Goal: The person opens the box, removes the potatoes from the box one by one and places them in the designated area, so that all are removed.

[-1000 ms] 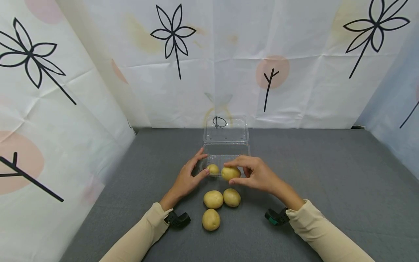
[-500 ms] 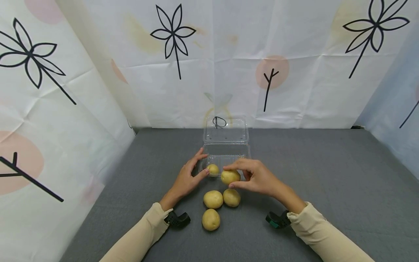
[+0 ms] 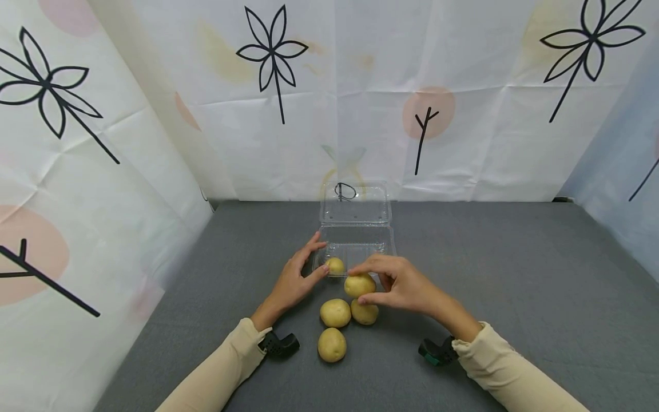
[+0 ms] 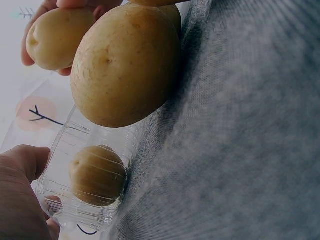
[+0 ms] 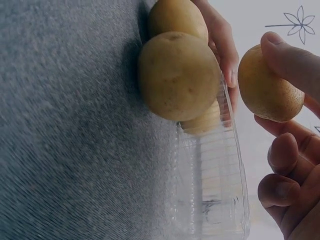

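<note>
My right hand (image 3: 404, 283) pinches a yellow potato (image 3: 359, 285) between thumb and fingers, just in front of the clear plastic clamshell container (image 3: 360, 252). In the right wrist view, this held potato (image 5: 267, 85) is raised above the container's rim. My left hand (image 3: 296, 280) holds the container's left side, its thumb at the near rim and fingers over the wall. Inside the container, at the left, lies one potato (image 4: 97, 175). Three potatoes lie on the cloth before it: one on the left (image 3: 335, 313), one on the right (image 3: 364, 312) partly behind the held one, one nearest (image 3: 332, 345).
The container's lid (image 3: 355, 205) stands raised at the back, close to the patterned curtain (image 3: 463, 143). A grey cloth (image 3: 489, 274) covers the table. Black wrist devices (image 3: 280, 346) sit below both sleeves.
My right hand has drawn the pinched potato back from over the container's near rim, slightly to the left and toward the potatoes on the cloth. My left hand has stayed still.
</note>
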The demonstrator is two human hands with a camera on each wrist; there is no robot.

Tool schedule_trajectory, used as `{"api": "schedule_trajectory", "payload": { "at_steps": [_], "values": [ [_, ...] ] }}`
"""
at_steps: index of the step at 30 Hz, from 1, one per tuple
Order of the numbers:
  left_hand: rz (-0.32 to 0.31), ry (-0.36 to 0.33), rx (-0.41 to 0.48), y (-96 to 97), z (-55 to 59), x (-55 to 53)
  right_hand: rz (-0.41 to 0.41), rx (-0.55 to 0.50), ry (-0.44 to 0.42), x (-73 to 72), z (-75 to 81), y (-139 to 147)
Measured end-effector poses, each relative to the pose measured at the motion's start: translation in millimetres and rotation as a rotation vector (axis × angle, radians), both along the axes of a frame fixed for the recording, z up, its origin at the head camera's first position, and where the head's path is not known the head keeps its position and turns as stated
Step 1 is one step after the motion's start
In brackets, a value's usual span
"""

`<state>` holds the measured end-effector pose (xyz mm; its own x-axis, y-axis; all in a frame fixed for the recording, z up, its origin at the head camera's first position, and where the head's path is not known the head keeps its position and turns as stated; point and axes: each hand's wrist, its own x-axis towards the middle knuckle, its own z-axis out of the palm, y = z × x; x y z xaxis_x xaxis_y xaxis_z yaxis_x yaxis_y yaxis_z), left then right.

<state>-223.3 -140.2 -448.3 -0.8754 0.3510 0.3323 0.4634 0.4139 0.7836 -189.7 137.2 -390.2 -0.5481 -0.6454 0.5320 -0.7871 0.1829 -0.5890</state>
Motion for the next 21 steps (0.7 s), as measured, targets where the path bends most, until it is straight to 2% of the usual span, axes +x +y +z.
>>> {"api": "schedule_trajectory", "payload": {
  "at_steps": [8,21],
  "values": [
    [-0.001,0.004,-0.001,0.2,-0.2,0.3,0.019,0.014,-0.014,5.1,-3.5,-2],
    [-0.005,0.011,0.001,0.0,-0.5,-0.1,0.058,0.047,-0.04,14.3,0.1,-5]
  ]
}}
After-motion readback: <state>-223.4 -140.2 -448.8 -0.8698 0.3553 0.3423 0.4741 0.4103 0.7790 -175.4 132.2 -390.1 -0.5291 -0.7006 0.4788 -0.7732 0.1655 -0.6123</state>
